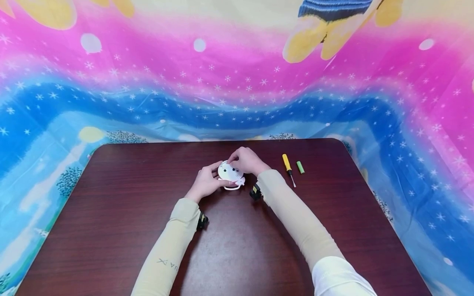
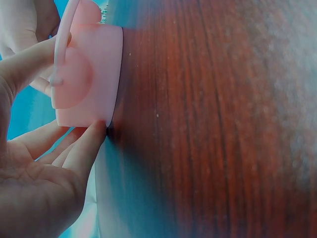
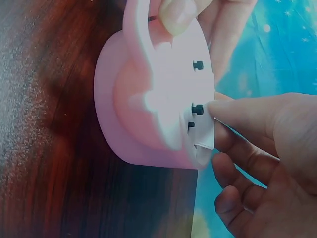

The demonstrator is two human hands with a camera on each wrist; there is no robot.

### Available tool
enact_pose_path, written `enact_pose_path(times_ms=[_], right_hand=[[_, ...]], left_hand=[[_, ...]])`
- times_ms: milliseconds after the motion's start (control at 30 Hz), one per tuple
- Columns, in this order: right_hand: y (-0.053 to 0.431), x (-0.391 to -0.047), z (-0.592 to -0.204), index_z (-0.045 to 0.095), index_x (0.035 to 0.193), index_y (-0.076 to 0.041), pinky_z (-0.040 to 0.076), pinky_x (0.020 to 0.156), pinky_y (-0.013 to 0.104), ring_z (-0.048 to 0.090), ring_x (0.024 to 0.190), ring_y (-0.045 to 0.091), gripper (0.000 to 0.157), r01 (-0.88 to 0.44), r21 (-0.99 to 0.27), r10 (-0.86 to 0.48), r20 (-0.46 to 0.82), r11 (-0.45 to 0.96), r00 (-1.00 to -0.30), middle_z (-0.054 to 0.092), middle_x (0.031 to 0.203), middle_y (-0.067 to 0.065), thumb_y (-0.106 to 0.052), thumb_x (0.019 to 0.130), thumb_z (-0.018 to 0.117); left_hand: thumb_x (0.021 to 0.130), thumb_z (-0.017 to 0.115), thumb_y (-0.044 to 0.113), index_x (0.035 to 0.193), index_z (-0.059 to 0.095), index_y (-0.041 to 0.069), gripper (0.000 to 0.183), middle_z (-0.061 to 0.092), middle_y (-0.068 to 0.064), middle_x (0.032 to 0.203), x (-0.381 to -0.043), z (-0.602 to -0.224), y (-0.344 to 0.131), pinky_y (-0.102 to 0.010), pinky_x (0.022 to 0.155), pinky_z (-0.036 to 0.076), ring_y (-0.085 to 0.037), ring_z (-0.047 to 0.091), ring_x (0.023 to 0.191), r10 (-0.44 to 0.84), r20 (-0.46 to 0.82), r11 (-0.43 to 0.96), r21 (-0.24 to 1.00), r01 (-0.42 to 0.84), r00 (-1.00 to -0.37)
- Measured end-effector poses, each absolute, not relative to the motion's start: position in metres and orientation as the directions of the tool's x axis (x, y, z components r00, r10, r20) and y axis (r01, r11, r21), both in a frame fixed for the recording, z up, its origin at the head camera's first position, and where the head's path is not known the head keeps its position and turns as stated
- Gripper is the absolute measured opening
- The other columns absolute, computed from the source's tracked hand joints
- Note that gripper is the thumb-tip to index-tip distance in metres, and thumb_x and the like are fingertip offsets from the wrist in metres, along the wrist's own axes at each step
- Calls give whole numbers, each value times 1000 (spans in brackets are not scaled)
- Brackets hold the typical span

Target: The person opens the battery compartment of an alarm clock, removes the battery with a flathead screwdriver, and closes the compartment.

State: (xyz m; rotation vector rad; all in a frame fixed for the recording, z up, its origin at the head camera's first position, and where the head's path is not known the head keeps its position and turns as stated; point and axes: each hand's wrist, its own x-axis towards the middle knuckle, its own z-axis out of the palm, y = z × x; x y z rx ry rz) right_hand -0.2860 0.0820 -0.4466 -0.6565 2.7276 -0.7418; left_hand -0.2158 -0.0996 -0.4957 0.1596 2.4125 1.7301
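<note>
A pink-white round plastic device (image 1: 227,174) with a loop handle (image 1: 232,188) stands on the table. My left hand (image 1: 203,182) grips it from the left, its thumb over the top and its fingers against the side wall, as the left wrist view shows. From the far right, my right hand (image 1: 249,160) pinches the edge of a thin white cover (image 3: 205,133) on the device's top face. In the right wrist view, one corner of this cover stands a little raised. Several black screws (image 3: 198,109) stick up from the top face. The pinching fingertips partly hide the cover's edge.
To the right on the brown table (image 1: 122,205) lie a screwdriver (image 1: 286,163) with a yellow and black handle and a small green cylinder (image 1: 300,167) that looks like a battery. A patterned cloth (image 1: 237,82) hangs behind the table and along its sides.
</note>
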Motion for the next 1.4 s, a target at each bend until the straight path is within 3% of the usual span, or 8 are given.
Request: enact_pose_path(times_ms=[300,600,833,1000,1133,1233,1400], right_hand=[[83,-282,-449,85,107,-9,50,96,38,62,110,24,16,-369,-508,-469,-82,779,-879,73,112,9,-10,101,70],[82,-283,-452,81,101,-7,54,78,32,64,86,20,10,-363,-513,-446,-45,778,-894,75,93,4,-12,99,73],[80,-284,-454,82,102,-4,54,81,33,65,87,21,15,-390,-493,-458,-19,778,-889,77,97,7,-14,100,70],[80,-284,-457,83,99,-7,52,84,35,60,91,21,14,-400,-444,-447,1,802,-895,66,98,6,-14,99,71],[83,-284,-458,81,97,-8,51,81,35,59,90,22,10,-359,-493,-423,-18,792,-906,64,99,7,-15,97,73],[85,-284,-461,74,105,-6,52,83,35,62,94,23,13,-284,-583,-385,-55,761,-921,67,103,8,-16,97,76],[89,-284,-469,68,130,-5,55,93,38,66,106,26,35,-159,-700,-334,-120,696,-935,71,117,13,-19,99,76]], left_hand=[[79,96,18,158,46,-1,95,57,-18,153,-216,-496,-99,-41,106,54,-30,64,131,168,-78,348,937,-15,-983],[79,96,18,158,46,-1,95,57,-18,153,-216,-495,-99,-40,106,54,-30,64,131,169,-74,352,936,-9,-983],[80,96,18,158,46,-1,95,57,-17,153,-217,-497,-99,-40,107,53,-29,63,132,168,-70,349,937,-7,-983],[80,95,19,159,45,-1,96,57,-18,153,-216,-496,-99,-40,106,54,-30,63,132,171,-70,352,936,-5,-983],[80,95,19,159,45,-1,95,56,-19,153,-216,-495,-98,-40,105,55,-30,64,131,174,-73,350,937,-8,-982],[80,95,19,159,45,-2,95,56,-19,153,-216,-495,-98,-39,105,55,-30,64,131,174,-72,353,935,-6,-982],[81,95,19,159,45,-2,95,55,-20,154,-215,-495,-98,-40,105,55,-31,63,132,175,-75,357,934,-8,-982]])
